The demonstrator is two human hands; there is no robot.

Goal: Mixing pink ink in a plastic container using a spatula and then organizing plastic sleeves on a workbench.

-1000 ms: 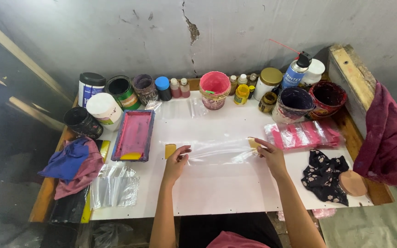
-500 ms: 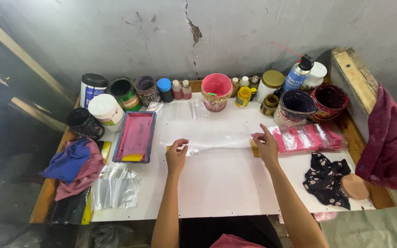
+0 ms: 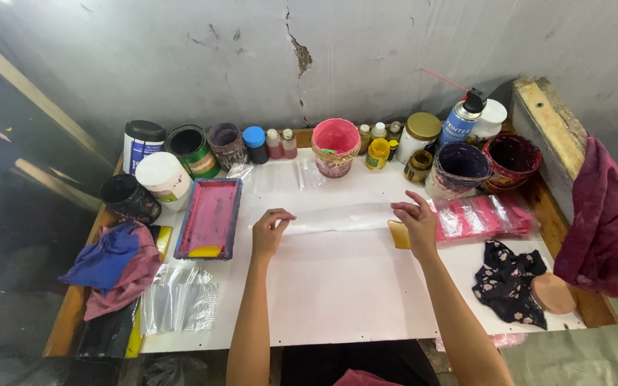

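A clear plastic bag point(image 3: 341, 217) lies stretched flat across the white table top point(image 3: 337, 293). My left hand point(image 3: 270, 230) pinches its left end with thumb and forefinger. My right hand point(image 3: 418, 220) holds its right end, fingers partly spread, just above a small yellow scraper point(image 3: 397, 234) lying on the table. Both forearms reach in from the bottom edge.
A pink-stained tray point(image 3: 209, 218) sits left of my hands, a stack of clear bags point(image 3: 179, 297) below it, blue and pink rags point(image 3: 112, 266) at far left. Paint tubs, jars and a spray can point(image 3: 461, 118) line the wall. Pink-printed bags point(image 3: 482, 216) and a black floral cloth point(image 3: 509, 282) lie right.
Both hands have moved away from me toward the wall, carrying the clear bag with them and pulling it out flat.
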